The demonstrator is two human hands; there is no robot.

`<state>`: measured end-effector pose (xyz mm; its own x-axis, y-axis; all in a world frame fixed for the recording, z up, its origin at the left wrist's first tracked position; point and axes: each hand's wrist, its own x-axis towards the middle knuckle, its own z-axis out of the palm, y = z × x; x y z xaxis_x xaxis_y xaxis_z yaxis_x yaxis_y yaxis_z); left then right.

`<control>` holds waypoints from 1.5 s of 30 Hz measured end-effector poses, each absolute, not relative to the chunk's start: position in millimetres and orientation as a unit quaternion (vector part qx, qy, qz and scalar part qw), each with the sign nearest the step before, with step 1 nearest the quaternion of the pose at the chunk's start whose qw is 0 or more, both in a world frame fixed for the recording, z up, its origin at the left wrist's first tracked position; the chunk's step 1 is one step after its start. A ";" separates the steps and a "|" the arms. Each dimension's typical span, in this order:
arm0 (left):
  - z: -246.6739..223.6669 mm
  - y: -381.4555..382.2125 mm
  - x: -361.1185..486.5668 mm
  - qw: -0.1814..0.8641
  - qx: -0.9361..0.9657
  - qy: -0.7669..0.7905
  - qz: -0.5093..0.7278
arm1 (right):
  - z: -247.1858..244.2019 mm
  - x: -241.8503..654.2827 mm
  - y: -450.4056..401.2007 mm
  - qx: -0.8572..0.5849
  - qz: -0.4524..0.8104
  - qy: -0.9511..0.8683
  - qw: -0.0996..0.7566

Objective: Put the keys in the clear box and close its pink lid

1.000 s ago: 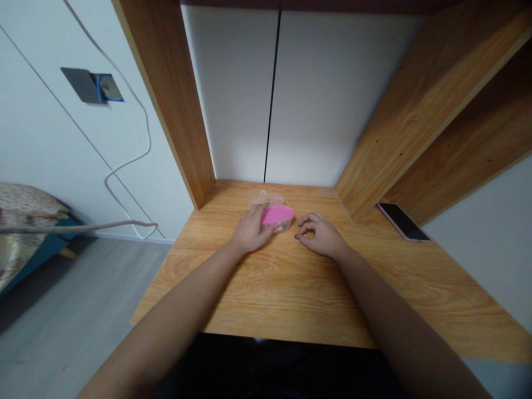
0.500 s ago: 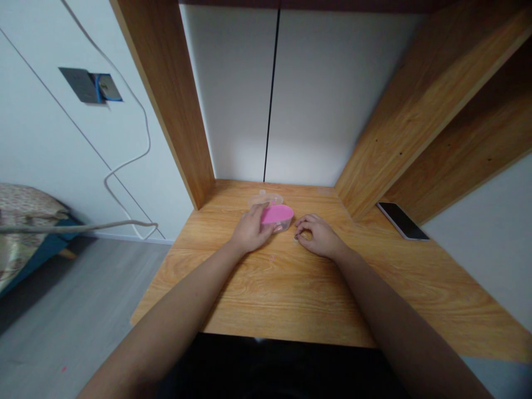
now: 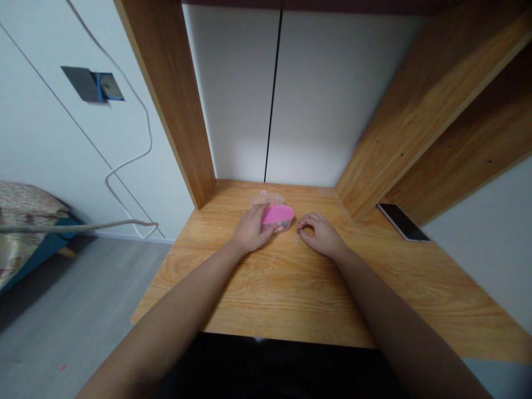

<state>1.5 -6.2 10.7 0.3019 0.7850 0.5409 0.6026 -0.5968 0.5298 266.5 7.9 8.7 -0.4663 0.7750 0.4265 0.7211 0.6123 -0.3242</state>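
Note:
My left hand [image 3: 250, 229] is wrapped round the left end of a small clear oval box with a pink top [image 3: 279, 213], which rests on the wooden desk. Behind it lies a clear plastic lid or tray [image 3: 266, 198] with a bit of pink by it. To the right of the box, my right hand [image 3: 319, 235] pinches a tiny dark object [image 3: 298, 230] between thumb and fingertips, too small to name. Small clear bits [image 3: 296, 240] lie on the desk just left of the right thumb, and a faint small pinkish item [image 3: 272, 257] is nearer the front.
A phone [image 3: 402, 221] lies at the right on the desk [image 3: 291, 299]. Wooden uprights [image 3: 166, 100] flank the white back panel. At the left, a white cable [image 3: 148, 127] hangs by an open wall socket [image 3: 93, 86], near a patterned cloth [image 3: 29, 205].
My right fingertips have risen slightly from the small clear bits, with the tiny dark object now between them. My left hand keeps its hold on the box.

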 end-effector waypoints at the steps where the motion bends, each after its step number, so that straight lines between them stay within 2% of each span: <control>1: 10.2 -6.0 1.6 0.114 0.798 0.435 0.401 | 7.7 267.5 9.3 -0.450 0.042 -0.849 0.272; 8: 10.1 -6.3 1.4 0.110 0.800 0.433 0.401 | 0.6 273.1 15.2 -0.497 0.007 -0.826 0.267; 27: 14.6 -8.4 1.2 0.113 0.800 0.436 0.396 | 1.6 271.6 12.8 -0.510 -0.012 -0.811 0.286; 45: 13.8 -7.8 0.7 0.112 0.802 0.437 0.391 | 6.4 264.3 7.2 -0.571 -0.006 -0.788 0.229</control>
